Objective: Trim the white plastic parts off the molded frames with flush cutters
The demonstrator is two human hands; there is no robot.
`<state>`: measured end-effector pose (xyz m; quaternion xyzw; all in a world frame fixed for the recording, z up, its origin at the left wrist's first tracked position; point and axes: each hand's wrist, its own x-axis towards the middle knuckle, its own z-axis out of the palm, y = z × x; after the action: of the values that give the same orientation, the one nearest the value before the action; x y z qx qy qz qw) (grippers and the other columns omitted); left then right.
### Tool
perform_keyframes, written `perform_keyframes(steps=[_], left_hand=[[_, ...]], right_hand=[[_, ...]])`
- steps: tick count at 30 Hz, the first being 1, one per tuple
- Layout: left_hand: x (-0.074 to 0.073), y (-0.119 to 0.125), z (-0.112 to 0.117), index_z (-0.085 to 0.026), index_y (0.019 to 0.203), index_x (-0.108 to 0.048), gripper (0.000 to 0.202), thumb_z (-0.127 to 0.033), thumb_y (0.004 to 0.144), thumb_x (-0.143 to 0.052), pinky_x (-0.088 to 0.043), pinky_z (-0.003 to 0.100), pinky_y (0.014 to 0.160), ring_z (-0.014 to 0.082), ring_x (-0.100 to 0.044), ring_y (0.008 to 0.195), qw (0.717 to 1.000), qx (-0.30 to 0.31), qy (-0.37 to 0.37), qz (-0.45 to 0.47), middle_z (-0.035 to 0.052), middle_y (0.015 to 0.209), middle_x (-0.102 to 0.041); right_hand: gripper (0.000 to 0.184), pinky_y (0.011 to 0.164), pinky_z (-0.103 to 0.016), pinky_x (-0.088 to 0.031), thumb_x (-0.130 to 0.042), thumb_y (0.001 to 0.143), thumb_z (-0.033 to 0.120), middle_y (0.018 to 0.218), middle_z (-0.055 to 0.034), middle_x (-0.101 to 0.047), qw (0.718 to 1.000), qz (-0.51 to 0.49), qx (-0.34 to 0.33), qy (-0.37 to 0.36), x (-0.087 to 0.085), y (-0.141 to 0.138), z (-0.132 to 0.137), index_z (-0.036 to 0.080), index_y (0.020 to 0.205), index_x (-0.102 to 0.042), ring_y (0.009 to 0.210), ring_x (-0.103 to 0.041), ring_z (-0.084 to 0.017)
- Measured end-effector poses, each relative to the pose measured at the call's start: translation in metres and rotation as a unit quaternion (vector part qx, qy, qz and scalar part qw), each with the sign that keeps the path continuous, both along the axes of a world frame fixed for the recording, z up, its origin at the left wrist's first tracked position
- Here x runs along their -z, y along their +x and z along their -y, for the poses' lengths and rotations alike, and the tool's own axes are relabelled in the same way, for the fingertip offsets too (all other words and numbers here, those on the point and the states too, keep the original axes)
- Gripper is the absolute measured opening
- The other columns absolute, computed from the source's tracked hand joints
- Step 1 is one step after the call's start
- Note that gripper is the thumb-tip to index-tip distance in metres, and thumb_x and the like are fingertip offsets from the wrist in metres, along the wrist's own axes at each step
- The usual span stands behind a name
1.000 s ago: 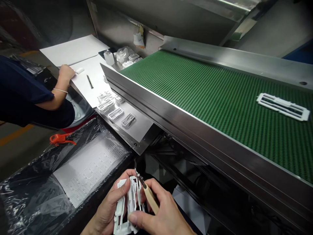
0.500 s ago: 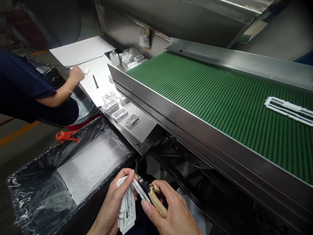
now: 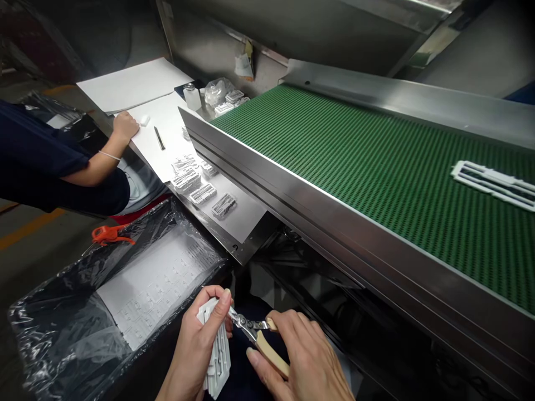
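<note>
Left fingers (image 3: 220, 312) pinch several white frames (image 3: 218, 365); right fingers (image 3: 288, 324) hold one cream-handled cutter (image 3: 270, 352).

Left hand (image 3: 198, 333) clenched, right hand (image 3: 308, 346) loosely curled

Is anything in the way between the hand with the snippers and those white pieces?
Just the cutters that the right hand itself holds. Their metal tips reach in beside the thumb of the left hand, which holds the white pieces. I see nothing else between, but can't tell whether the tips touch the pieces.
</note>
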<state>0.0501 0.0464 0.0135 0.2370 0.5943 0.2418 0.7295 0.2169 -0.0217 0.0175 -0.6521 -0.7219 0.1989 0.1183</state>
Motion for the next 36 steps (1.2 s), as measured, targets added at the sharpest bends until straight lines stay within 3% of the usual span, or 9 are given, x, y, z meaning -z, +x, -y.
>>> perform_keyframes(steps=[12,16,20,23,26,29,31,33,36], left_hand=[[-0.001,-0.002,-0.001,-0.021,0.085,-0.055,0.034,-0.055,0.080,-0.060,-0.035,0.017,0.048,0.0096,-0.044,0.052,0.999,-0.008,0.035,-0.041,-0.0035,0.056,-0.053],[0.000,-0.001,-0.002,-0.021,0.084,-0.055,0.033,-0.053,0.080,-0.061,-0.036,0.016,0.049,0.0095,-0.044,0.053,0.999,-0.019,0.033,-0.034,-0.0035,0.056,-0.053],[0.000,-0.001,-0.003,-0.021,0.083,-0.054,0.032,-0.052,0.080,-0.061,-0.038,0.015,0.052,0.0100,-0.045,0.057,0.999,-0.034,0.018,-0.015,-0.0035,0.058,-0.053],[0.002,0.000,-0.003,-0.022,0.083,-0.054,0.031,-0.052,0.080,-0.062,-0.038,0.015,0.051,0.0100,-0.045,0.056,0.999,-0.037,-0.002,-0.007,-0.0039,0.058,-0.053],[0.006,0.000,-0.001,-0.021,0.083,-0.055,0.027,-0.047,0.080,-0.064,-0.041,0.016,0.052,0.0099,-0.046,0.057,0.998,-0.051,-0.020,0.033,-0.0033,0.062,-0.055],[0.012,0.000,0.001,-0.021,0.084,-0.056,0.018,-0.036,0.082,-0.065,-0.045,0.018,0.056,0.0090,-0.051,0.060,0.987,-0.085,-0.037,0.132,-0.0004,0.081,-0.062],[0.016,-0.001,0.000,-0.020,0.088,-0.059,0.015,-0.033,0.083,-0.065,-0.047,0.019,0.057,0.0085,-0.054,0.059,0.976,-0.105,-0.064,0.177,0.0010,0.083,-0.064],[0.020,-0.002,0.000,-0.018,0.095,-0.062,0.020,-0.035,0.084,-0.063,-0.048,0.020,0.055,0.0087,-0.054,0.054,0.970,-0.119,-0.095,0.191,0.0022,0.075,-0.064],[0.026,-0.004,0.000,-0.015,0.100,-0.063,0.028,-0.040,0.086,-0.059,-0.049,0.021,0.054,0.0097,-0.056,0.052,0.965,-0.137,-0.117,0.188,0.0030,0.067,-0.063]], right_hand=[[0.023,0.055,-0.029,-0.044,-0.053,0.089,0.045,0.073,-0.0009,-0.058,1.000,0.008,-0.019,0.021,0.006,-0.002,-0.002,0.022,0.094,-0.052,0.062,-0.060,-0.019],[0.023,0.051,-0.026,-0.041,-0.049,0.091,0.045,0.071,-0.0001,-0.059,0.999,-0.041,-0.001,-0.031,0.004,-0.003,-0.004,0.023,0.086,-0.053,0.059,-0.061,-0.017],[0.028,0.049,-0.022,-0.039,-0.047,0.091,0.047,0.069,0.0009,-0.060,0.974,-0.138,0.081,-0.160,-0.004,-0.004,-0.010,0.023,0.077,-0.048,0.058,-0.058,-0.014],[0.027,0.053,-0.021,-0.040,-0.054,0.087,0.047,0.069,0.0021,-0.059,0.957,-0.159,0.129,-0.205,-0.011,-0.007,-0.018,0.023,0.076,-0.046,0.060,-0.057,-0.014],[0.024,0.058,-0.022,-0.042,-0.064,0.079,0.040,0.075,0.0025,-0.061,0.950,-0.187,0.125,-0.217,-0.015,-0.013,-0.026,0.024,0.082,-0.048,0.064,-0.057,-0.015],[0.012,0.057,-0.023,-0.040,-0.054,0.084,0.032,0.073,0.0020,-0.059,0.952,-0.227,0.088,-0.184,-0.015,-0.015,-0.030,0.023,0.080,-0.047,0.062,-0.053,-0.014],[0.009,0.056,-0.023,-0.039,-0.049,0.086,0.029,0.071,0.0022,-0.055,0.955,-0.245,0.081,-0.149,-0.015,-0.012,-0.031,0.023,0.080,-0.047,0.059,-0.049,-0.013],[0.008,0.056,-0.023,-0.039,-0.051,0.085,0.029,0.069,0.0030,-0.053,0.947,-0.268,0.105,-0.139,-0.014,-0.007,-0.032,0.022,0.082,-0.049,0.058,-0.047,-0.013],[0.013,0.053,-0.021,-0.038,-0.055,0.081,0.032,0.065,0.0046,-0.048,0.904,-0.332,0.190,-0.190,-0.016,-0.002,-0.036,0.021,0.079,-0.049,0.057,-0.043,-0.012]])
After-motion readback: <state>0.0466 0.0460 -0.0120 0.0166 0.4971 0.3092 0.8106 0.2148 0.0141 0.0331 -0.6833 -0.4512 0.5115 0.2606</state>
